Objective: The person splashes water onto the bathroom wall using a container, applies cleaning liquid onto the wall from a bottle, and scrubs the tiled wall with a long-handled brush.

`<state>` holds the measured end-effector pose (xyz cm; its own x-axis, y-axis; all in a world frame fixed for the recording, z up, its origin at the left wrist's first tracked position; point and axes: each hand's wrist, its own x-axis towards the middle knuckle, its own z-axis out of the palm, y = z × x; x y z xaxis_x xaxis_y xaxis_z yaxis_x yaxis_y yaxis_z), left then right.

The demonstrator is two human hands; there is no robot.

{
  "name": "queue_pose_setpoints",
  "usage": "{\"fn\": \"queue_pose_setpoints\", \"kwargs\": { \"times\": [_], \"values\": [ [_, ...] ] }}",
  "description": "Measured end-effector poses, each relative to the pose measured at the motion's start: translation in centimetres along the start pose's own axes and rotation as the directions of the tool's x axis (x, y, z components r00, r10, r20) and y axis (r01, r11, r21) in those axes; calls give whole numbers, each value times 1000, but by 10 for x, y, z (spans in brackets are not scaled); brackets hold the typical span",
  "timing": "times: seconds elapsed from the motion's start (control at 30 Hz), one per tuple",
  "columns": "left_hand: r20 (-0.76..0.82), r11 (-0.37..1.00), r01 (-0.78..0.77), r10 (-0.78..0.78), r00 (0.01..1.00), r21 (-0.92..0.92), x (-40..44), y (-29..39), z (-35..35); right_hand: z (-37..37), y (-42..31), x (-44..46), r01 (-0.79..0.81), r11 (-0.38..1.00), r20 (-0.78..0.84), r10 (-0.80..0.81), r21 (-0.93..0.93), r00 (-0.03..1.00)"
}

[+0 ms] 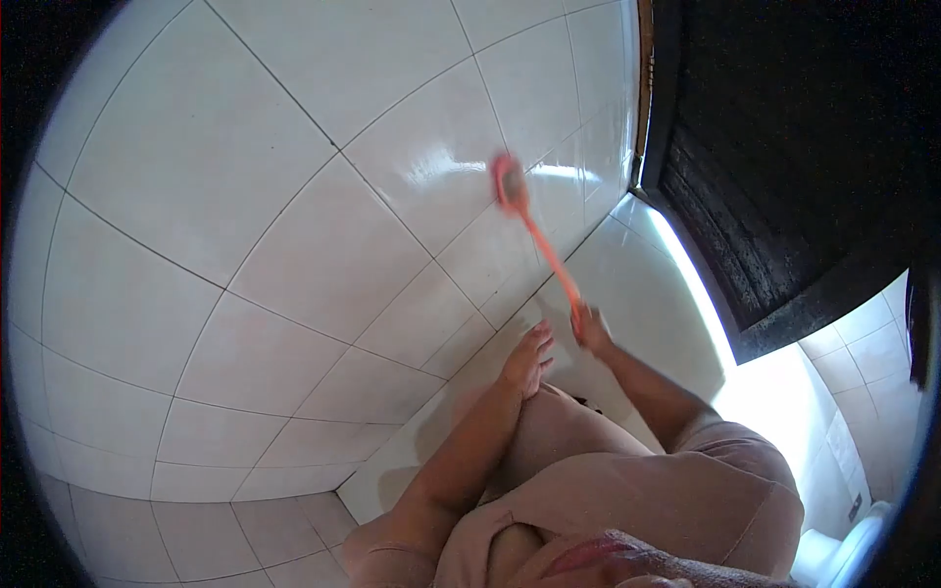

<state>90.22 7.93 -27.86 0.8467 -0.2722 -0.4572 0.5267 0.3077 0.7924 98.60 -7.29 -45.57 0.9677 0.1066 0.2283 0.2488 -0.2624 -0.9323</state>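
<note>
The right hand (590,326) was closed around the lower end of the brush (554,263), whose long orange handle went up, leaning to the left, from the fist to the head. The head of the brush was at the wall (284,265), a little to the left of the corner near the door (774,186). Between the brush and the door edge there was only a narrow part of wall, but to the left the tiles made a wide open room. The left hand (529,361) was open, with the fingers somewhat spread and holding nothing, and it lay by the bent leg (569,431), to the left of the right hand and apart from it.

The wall was of large, pale tiles with thin dark joints, and it shone on both sides of the brush head. The floor (647,274) was pale and smooth, and met the wall below the brush. The door was dark, with worn marks at its lower part, and strong light came in along its edge. At the near right stood a white rounded object (848,554), cut off by the border of the view.

The brush head was blurred, so I could not tell if its bristles touched the tiles. The right fingers were blurred too, and the dark round border hid the corners of the view.
</note>
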Motion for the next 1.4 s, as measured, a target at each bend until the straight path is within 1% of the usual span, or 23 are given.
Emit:
{"fn": "queue_pose_setpoints", "kwargs": {
  "times": [0.07,0.1,0.13,0.2,0.23,0.27,0.33,0.37,0.43,0.53,0.57,0.67,0.7,0.73,0.8,0.9,0.97,1.03,1.1,1.13,1.23,1.3,1.4],
  "values": [
    [-9,1000,1,-1,1000,11,-1,1,1,-38,-146,67,-185,964,51,178,190,983],
    [-17,1000,-9,9,1000,24,-2,3,2,-44,-163,101,-155,907,105,123,391,987],
    [-16,1000,-8,8,1000,27,-1,3,3,-51,-200,122,-87,824,51,71,559,996],
    [-30,1000,-11,11,999,6,-1,5,3,-67,-235,147,-212,726,194,109,655,975],
    [-30,1000,-11,12,999,11,-2,6,4,-56,-217,147,-209,723,191,108,658,976],
    [-28,1000,-13,13,1000,13,-3,8,6,-34,-177,147,116,925,-106,-83,362,991],
    [-21,1000,-21,21,1000,14,0,7,5,-16,-132,98,183,979,-94,-174,92,980],
    [-19,999,-22,22,1000,25,4,2,1,-12,-118,61,32,988,32,-37,148,999],
    [-16,999,-18,18,1000,38,5,-1,1,-10,-98,-11,-233,959,265,186,158,946],
    [-44,1000,-1,2,999,5,-1,8,10,-11,-83,-36,-430,877,352,342,214,872],
    [-50,1000,14,-13,999,21,-1,9,12,-6,-72,-20,-359,907,342,273,219,899],
    [-53,1000,20,-19,998,12,-1,2,7,-22,-131,61,-408,719,182,374,562,909],
    [-48,1000,-3,3,999,-6,1,1,4,-47,-156,97,-417,695,267,320,585,909],
    [-47,1000,-4,3,999,-6,1,0,4,-65,-201,121,-365,602,211,313,710,926],
    [-63,1000,-9,9,998,6,1,3,3,-93,-227,161,-313,520,197,267,795,943],
    [-61,1000,-14,14,998,-3,2,3,5,-90,-236,156,-357,433,242,300,828,923],
    [-65,1000,-17,17,998,5,2,6,8,-60,-211,113,-360,643,222,289,676,931],
    [-72,1000,-13,14,997,13,6,1,5,-25,-168,46,-466,675,300,356,573,885],
    [-8,999,-23,23,1000,-45,17,-10,-6,-20,-191,-8,-488,688,315,373,537,873],
    [-8,999,-19,18,1000,-42,16,-9,-4,-23,-203,-19,-556,630,365,419,542,831],
    [-71,1000,2,-1,997,8,3,-3,5,-23,-166,25,-582,461,418,414,670,809],
    [-63,1000,-14,16,998,25,-5,5,10,-56,-190,93,-559,321,393,455,765,799],
    [-82,998,-55,57,995,29,-8,4,8,-93,-212,146,-421,336,288,379,843,879]
  ]
}}
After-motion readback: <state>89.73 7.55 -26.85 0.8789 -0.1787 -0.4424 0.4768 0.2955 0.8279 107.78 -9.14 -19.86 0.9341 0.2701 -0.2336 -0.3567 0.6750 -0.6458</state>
